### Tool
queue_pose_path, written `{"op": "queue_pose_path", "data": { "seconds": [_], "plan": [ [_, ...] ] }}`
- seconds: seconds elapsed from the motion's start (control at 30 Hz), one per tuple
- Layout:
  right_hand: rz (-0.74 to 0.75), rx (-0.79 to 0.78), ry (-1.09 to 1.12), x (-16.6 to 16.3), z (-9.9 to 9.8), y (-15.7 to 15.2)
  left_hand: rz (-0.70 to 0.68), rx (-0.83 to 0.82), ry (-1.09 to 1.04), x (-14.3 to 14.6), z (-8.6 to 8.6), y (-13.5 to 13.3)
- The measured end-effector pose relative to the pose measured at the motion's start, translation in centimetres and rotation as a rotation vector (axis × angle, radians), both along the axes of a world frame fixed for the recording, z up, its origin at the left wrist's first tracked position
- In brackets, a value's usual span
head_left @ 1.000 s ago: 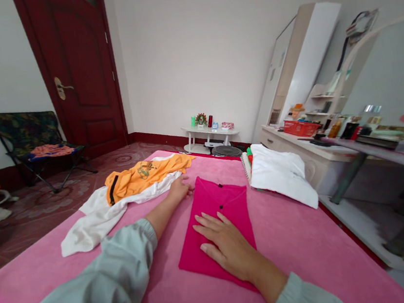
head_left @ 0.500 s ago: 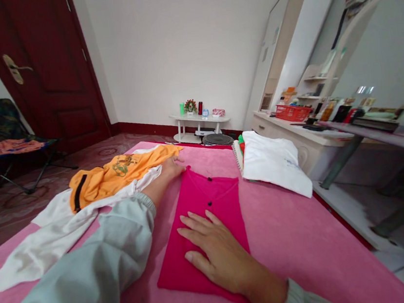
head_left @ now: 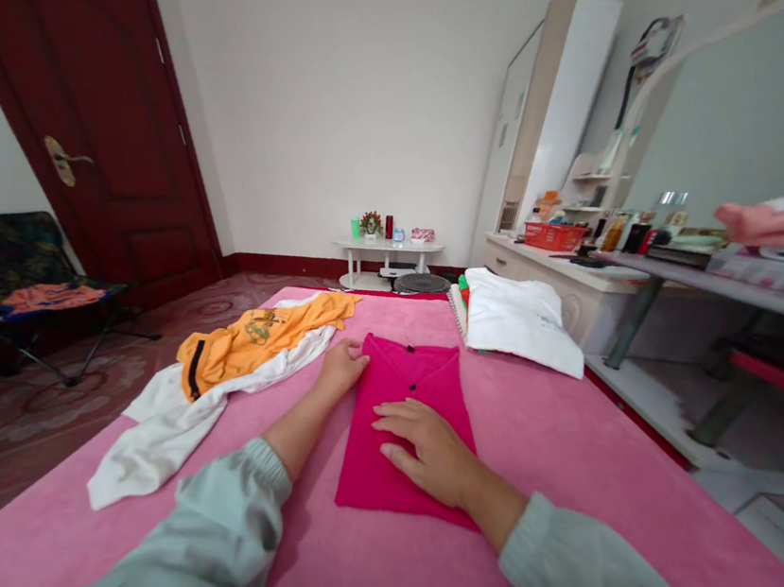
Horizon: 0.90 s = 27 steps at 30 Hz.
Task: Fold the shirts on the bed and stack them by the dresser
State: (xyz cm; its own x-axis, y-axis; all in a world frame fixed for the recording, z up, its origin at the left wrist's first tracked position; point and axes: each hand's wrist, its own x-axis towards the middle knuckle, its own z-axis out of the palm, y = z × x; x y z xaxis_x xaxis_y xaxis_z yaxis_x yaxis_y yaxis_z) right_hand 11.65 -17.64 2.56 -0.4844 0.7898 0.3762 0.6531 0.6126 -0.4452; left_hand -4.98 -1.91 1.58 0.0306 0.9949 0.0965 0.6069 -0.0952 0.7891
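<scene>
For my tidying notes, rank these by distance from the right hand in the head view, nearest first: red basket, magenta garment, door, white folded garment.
1. Magenta garment: beneath the right hand.
2. White folded garment: right of the magenta one.
3. Red basket: past the white garment, on the right.
4. Door: farthest, at upper left.

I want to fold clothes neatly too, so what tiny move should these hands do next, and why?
I'd probably smooth the far left corner of the folded magenta top flat with the left hand. That hand is already at that corner, and the right hand, spread over the front, could perhaps steady the rest.
</scene>
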Motion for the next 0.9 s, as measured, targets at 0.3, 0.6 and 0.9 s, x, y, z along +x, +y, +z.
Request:
{"op": "queue_pose_path", "data": {
  "seconds": [0.3,0.6,0.9],
  "plan": [
    [-0.744,0.218,0.066,3.8,-0.6,2.0,-0.174,-0.386,-0.127,-1.6,1.9,-4.9],
    [-0.968,-0.071,-0.231,5.2,0.7,1.7,-0.305,-0.541,-0.045,-2.4,3.6,-5.6],
    [-0.828,-0.081,-0.068,5.4,-0.4,2.5,-0.257,-0.457,-0.061,-1.2,5.3,-7.0]
  ]
}}
